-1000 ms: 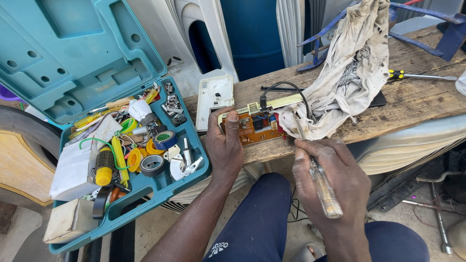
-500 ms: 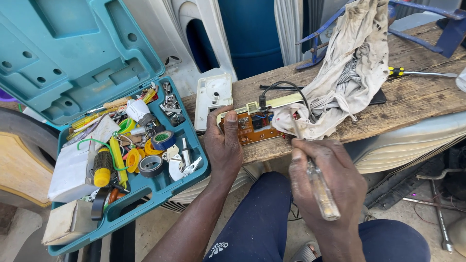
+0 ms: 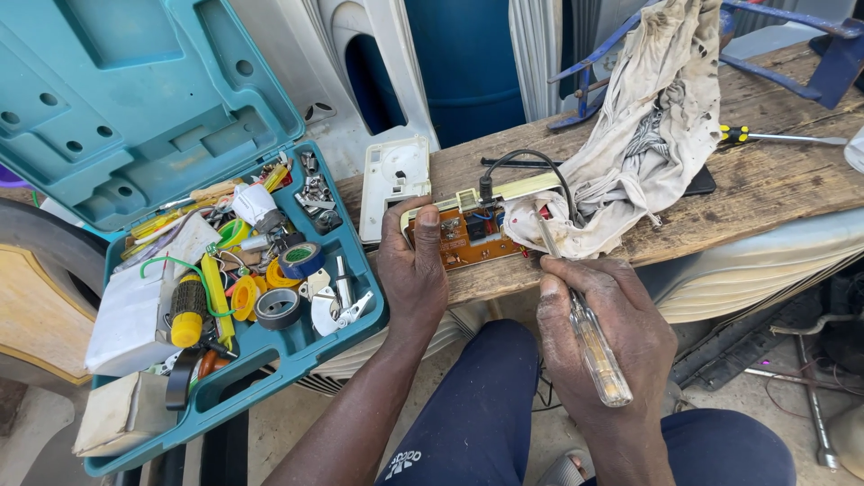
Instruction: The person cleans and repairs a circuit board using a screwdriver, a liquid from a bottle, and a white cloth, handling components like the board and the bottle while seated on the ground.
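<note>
A brown circuit board lies near the front edge of a wooden plank bench. My left hand presses down on the board's left end, thumb on top. My right hand grips a screwdriver with a clear handle; its shaft points up toward the board's right end, where a dirty white cloth overlaps it. A black cable loops from the board under the cloth.
An open teal tool case at left holds tape rolls, wire and small parts. A white plastic cover leans beside the board. A yellow-handled screwdriver lies on the bench at right. Blue barrel and white panels stand behind.
The screwdriver tip has edged up toward the board's right end. My left hand stays pressed on the board.
</note>
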